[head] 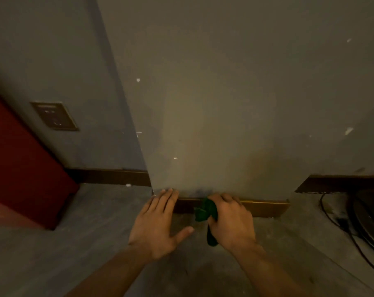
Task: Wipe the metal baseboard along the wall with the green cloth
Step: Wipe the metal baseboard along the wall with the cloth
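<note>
A red panel leans at the far left, with a wall socket beside it on a recessed grey wall. In the middle, a wall section juts forward. The left hand lies flat, fingers spread open, tips touching the wall's bottom edge near its left corner. Just right of it, the right hand has its fingers closed around the bunched green cloth, pressing it against the brass-coloured metal baseboard. To wipe well, it seems best to keep firm, even pressure and slide along the strip's full length. Dark cables lie on the floor at far right.
</note>
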Motion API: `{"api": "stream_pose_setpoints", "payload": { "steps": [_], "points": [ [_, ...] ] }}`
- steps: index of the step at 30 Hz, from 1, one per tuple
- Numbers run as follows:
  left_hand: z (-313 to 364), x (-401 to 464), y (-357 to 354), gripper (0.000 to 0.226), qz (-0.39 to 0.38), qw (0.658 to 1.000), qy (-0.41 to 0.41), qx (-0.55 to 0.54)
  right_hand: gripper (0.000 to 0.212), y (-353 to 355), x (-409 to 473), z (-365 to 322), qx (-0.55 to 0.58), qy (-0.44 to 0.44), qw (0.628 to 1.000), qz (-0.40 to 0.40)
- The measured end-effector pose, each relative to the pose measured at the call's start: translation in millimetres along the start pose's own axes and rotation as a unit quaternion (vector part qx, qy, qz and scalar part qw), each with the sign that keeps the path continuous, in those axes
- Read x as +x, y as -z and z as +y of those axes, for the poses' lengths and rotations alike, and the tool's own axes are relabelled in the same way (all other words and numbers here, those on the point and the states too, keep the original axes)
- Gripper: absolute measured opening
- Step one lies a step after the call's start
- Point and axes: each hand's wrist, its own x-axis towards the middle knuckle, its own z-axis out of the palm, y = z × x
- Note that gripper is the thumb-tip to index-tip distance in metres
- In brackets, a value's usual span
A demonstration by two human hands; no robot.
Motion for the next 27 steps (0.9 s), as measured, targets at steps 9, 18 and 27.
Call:
{"api": "stream_pose_setpoints", "payload": {
  "steps": [9, 18, 27],
  "points": [
    [29.8, 19.4, 47.4, 0.12, -0.109, 0.973, 0.017, -0.203, 0.031, 38.7, 13.9, -9.6, 0.289, -0.033, 0.957, -0.017],
    [21.2, 11.8, 109.4, 0.046, -0.048, 0.988, 0.021, -0.144, 0.04, 63.2, 28.0, -33.9, 0.475, -0.01, 0.87, -0.134],
    [-77.3, -16.5, 162.8, 0.043, -0.083, 0.995, -0.021, 0.048, 0.041, 29.3, 24.6, -123.0, 0.368, 0.101, 0.905, -0.188]
  ]
}}
